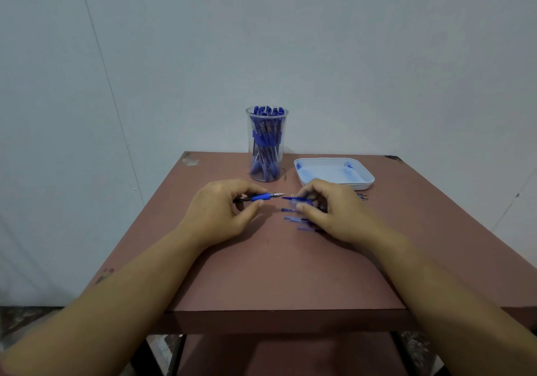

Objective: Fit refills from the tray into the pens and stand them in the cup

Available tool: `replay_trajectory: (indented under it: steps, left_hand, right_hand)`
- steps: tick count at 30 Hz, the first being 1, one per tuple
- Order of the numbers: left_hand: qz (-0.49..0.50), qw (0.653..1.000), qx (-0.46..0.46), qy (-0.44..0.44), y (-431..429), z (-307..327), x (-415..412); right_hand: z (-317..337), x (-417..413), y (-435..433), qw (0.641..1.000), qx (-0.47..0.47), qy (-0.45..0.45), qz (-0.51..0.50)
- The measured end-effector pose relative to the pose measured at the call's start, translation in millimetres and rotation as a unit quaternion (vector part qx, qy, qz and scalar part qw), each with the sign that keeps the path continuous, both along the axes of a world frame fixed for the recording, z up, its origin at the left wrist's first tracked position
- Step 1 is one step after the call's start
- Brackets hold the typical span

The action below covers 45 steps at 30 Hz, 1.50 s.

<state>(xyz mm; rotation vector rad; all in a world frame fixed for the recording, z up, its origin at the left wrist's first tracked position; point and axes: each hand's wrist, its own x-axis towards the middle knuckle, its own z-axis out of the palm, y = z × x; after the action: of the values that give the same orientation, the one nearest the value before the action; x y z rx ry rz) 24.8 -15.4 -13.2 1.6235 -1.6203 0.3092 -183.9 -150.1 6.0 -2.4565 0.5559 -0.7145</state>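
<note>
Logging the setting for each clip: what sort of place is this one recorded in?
Probably a bare indoor room used as a small work station: a worn reddish-brown table stands by a plain pale wall, with a clear cup of blue pens and a white tray on it.

A pen [263, 197] with a blue grip lies level, tip pointing right toward a blurred blue pen part [296, 199], above several loose pens [292, 218] on the table, while behind them the clear cup [266, 143] stands upright, packed with blue pens, beside the white tray [353, 184].
</note>
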Motion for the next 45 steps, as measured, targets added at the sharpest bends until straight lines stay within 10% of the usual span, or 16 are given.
replay_trajectory:
  steps: [25,34,45]
  left_hand:
    - [-0.079,0.994,-0.059,0.036,-18.9,1.5,-15.4]
    - [0.042,0.998,-0.034,0.009,-43.1,43.9,48.4]
    - [0.019,0.996,-0.034,0.083,-98.1,52.3,68.0]
  right_hand:
    - [12.2,23.5,14.5,0.966,0.219,-0.136,0.017]
    - [94.3,22.7,-46.8,0.940,0.106,-0.306,-0.105]
    - [125.4,78.7,-110.2,0.981,-0.044,-0.172,-0.075]
